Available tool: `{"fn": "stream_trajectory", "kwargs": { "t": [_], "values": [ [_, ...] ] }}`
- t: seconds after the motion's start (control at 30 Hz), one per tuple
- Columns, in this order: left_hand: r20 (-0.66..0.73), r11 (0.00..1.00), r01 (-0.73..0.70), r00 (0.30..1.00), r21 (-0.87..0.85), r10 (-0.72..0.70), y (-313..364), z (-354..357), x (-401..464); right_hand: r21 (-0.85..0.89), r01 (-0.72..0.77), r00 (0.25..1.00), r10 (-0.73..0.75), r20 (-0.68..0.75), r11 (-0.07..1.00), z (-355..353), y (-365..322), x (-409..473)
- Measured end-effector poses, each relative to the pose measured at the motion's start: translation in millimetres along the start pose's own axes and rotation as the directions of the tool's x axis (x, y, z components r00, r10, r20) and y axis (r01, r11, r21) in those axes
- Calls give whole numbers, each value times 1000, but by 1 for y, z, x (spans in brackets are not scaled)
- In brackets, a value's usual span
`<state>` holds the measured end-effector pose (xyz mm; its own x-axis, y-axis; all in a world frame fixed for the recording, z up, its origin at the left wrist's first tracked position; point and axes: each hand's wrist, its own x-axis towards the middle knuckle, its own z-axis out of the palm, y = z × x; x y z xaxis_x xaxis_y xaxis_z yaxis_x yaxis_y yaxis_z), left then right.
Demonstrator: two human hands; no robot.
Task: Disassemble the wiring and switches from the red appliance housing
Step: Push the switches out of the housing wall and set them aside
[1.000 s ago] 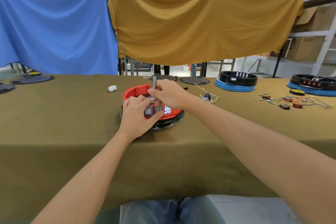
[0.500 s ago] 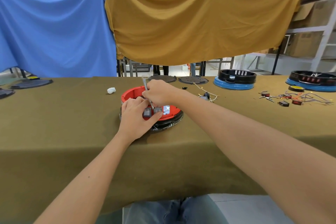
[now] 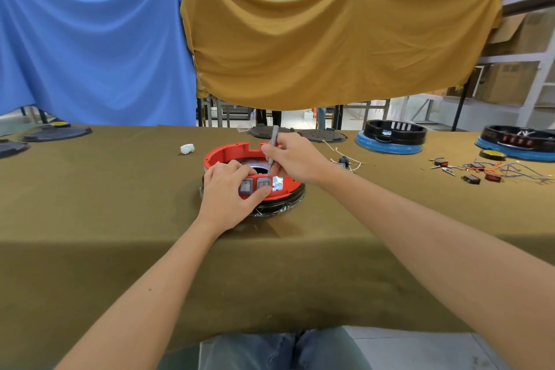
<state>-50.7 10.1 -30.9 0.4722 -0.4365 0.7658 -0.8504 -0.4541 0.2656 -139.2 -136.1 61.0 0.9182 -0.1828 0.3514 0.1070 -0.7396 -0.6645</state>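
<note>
A round red appliance housing (image 3: 228, 154) on a black base sits in the middle of the olive-covered table (image 3: 105, 204). Two grey rocker switches (image 3: 255, 185) sit in its near wall, with an empty opening to their right. My left hand (image 3: 225, 197) grips the housing's near wall, thumb under the switches and fingers over the rim. My right hand (image 3: 295, 161) holds a grey screwdriver (image 3: 272, 147) almost upright, its tip down inside the housing just behind the switches. The tip itself is hidden.
Removed switches and coloured wires (image 3: 492, 170) lie at the right. Two black housings on blue bases (image 3: 390, 137) (image 3: 516, 141) stand behind them. A small wired part (image 3: 344, 161), a white wad (image 3: 187, 148), and dark round plates (image 3: 57, 133) (image 3: 322, 135) lie farther back.
My right hand has tilted the screwdriver left and then back upright while working behind the switches. My left hand has kept its grip on the housing.
</note>
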Motion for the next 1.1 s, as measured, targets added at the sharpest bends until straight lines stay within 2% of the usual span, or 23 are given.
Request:
{"fn": "stream_trajectory", "kwargs": {
  "t": [0.33, 0.57, 0.67, 0.8, 1.0, 1.1],
  "values": [
    [10, 1000, 4, 1000, -2, -4, 1, -1, 0, -30, 7, 998, -9, -59, 1000, 5, -5, -2],
    [-4, 1000, -1, 1000, -9, 1, 1, -1, 0, -63, 11, 999, -13, -39, 998, 10, -4, -3],
    [3, 1000, -2, 1000, 0, 2, 1, -1, 0, 32, -26, 998, 28, -50, 999, 9, 0, -1],
    [-1, 1000, 1, 1000, -4, -1, 1, -1, 0, 55, -118, 993, 118, 7, 991, 6, -3, 6],
    [-10, 1000, -1, 1000, -5, 1, 3, -1, 0, -15, -190, 979, 190, 68, 982, 5, -11, 15],
    [-14, 1000, -6, 1000, -6, 6, 2, -1, -1, -48, -153, 988, 154, 16, 987, 7, -11, 11]
  ]
}}
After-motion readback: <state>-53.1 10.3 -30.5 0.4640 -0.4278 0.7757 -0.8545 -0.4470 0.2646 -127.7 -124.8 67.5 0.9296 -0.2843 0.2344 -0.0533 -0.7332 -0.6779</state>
